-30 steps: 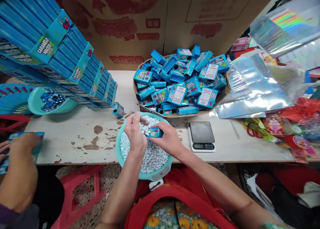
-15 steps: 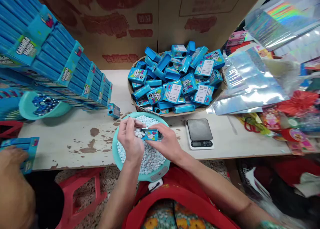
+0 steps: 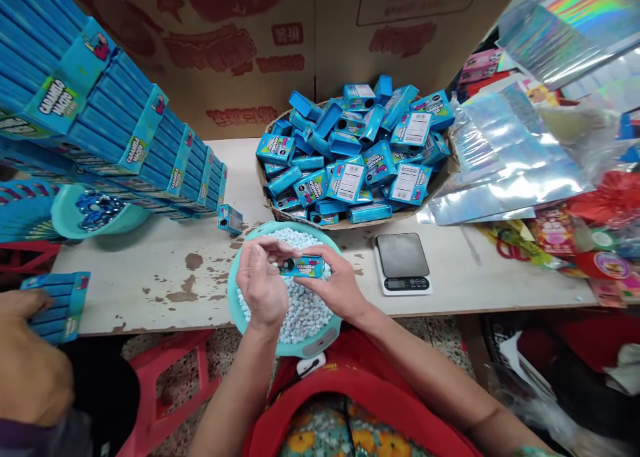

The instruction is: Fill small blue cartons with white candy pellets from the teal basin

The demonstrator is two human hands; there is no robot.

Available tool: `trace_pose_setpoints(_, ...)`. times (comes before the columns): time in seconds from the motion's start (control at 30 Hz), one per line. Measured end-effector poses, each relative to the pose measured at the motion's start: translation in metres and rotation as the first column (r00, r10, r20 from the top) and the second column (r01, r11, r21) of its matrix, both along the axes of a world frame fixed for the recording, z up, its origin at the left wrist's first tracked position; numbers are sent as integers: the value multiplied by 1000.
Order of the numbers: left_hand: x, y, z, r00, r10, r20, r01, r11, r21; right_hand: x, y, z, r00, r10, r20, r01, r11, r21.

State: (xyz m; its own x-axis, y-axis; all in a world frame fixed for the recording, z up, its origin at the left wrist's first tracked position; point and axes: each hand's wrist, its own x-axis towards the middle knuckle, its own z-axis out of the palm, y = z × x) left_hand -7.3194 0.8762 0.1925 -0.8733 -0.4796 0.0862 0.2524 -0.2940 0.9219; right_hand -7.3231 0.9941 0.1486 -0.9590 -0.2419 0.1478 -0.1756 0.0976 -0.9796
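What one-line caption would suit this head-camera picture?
Both hands, left hand and right hand, hold a small blue box over a teal bowl of white candies.

The left hand and right hand cover both ends of the small blue box and much of the white candies, so whether the box is open cannot be told. The scale display is too small to read. The stacked blue cartons and a co-worker's hand are cut off by the left edge.
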Motion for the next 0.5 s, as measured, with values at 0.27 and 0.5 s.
trace_pose_setpoints(0.27,12,-4,-16,994,-113,-5,105,934,-342,2,-3,-6,1000,-10,22,11,1000,-22)
trace_pose_setpoints(0.5,18,1,-24,914,-380,139,306,424,-852,-1,3,-15,997,-72,15,71,997,25)
